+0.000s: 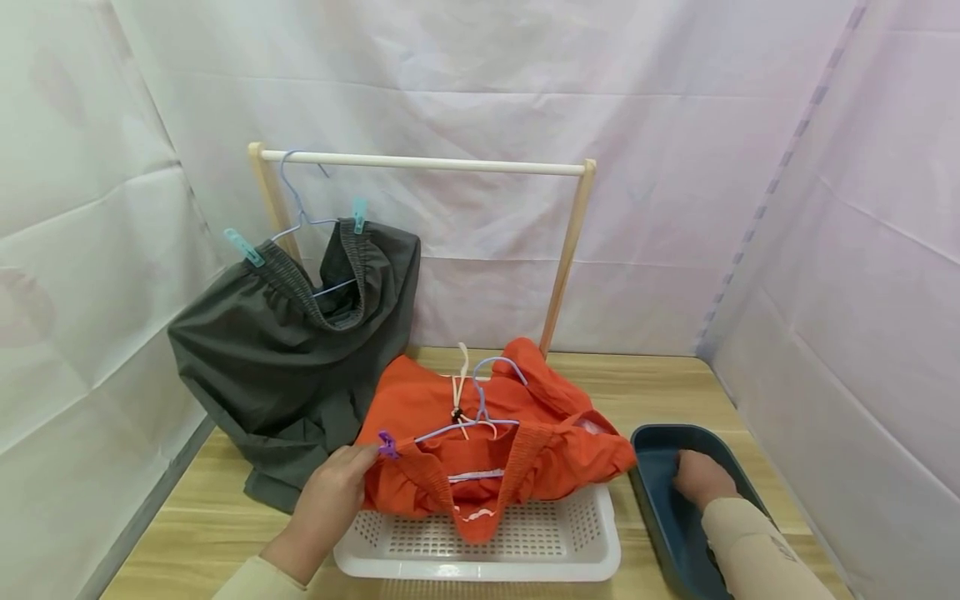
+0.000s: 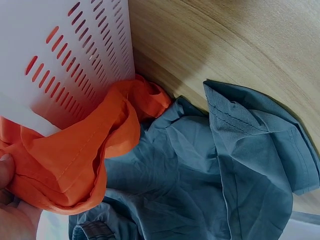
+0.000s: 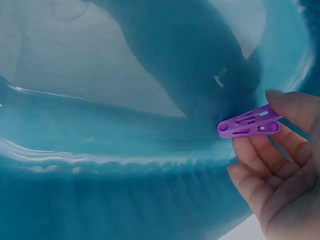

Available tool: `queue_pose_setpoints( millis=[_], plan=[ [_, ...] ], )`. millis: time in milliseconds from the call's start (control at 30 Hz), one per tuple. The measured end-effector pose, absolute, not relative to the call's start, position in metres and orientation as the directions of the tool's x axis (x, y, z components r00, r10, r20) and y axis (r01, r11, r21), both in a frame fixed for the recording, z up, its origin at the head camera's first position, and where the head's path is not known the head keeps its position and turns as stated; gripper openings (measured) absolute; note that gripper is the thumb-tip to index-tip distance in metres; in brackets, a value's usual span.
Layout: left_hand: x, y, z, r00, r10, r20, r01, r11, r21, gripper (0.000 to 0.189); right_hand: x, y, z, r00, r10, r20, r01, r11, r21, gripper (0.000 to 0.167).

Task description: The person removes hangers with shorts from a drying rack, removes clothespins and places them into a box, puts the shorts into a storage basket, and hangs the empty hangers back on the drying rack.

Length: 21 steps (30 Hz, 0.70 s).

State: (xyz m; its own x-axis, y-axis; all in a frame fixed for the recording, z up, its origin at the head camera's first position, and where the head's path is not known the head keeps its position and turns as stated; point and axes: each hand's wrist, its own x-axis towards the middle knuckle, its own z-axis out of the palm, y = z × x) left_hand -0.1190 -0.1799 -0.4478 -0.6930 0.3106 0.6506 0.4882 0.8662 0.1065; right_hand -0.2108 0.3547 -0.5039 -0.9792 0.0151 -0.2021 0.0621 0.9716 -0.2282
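While an edge of the orange garment [image 1: 465,454] is pinched by the left hand [image 1: 337,490], a purple peg [image 3: 250,122] is gripped between thumb and fingers by the right hand [image 3: 282,165], which is lowered into the dark blue tray [image 1: 663,496]. The orange garment is spread across the white basket [image 1: 480,571], with a blue hanger [image 1: 483,414] set at its waistband; another purple peg [image 1: 387,447] is clipped there, just beside the left hand. Behind, dark pants [image 1: 300,358] are fastened by two light-blue pegs [image 1: 244,248] to a second hanger [image 1: 302,218], hung from the left end of the rack [image 1: 435,165].
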Motion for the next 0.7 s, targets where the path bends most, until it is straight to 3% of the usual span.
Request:
queue_pose_setpoints(
  millis=[100,700],
  plan=[
    [-0.1192,-0.179,-0.4474,-0.697,0.304,0.649,0.482,0.869,0.11,0.039,-0.2121,0.3543,-0.506,-0.979,0.007,-0.204,0.053,0.974,-0.222,0.001],
    [-0.1193,-0.1753,-0.4496,-0.729,0.284,0.623,0.461,0.876,0.139,0.038,-0.2134,0.3468,-0.5051,-0.967,0.024,-0.255,0.066,0.985,-0.16,0.012]
  ],
)
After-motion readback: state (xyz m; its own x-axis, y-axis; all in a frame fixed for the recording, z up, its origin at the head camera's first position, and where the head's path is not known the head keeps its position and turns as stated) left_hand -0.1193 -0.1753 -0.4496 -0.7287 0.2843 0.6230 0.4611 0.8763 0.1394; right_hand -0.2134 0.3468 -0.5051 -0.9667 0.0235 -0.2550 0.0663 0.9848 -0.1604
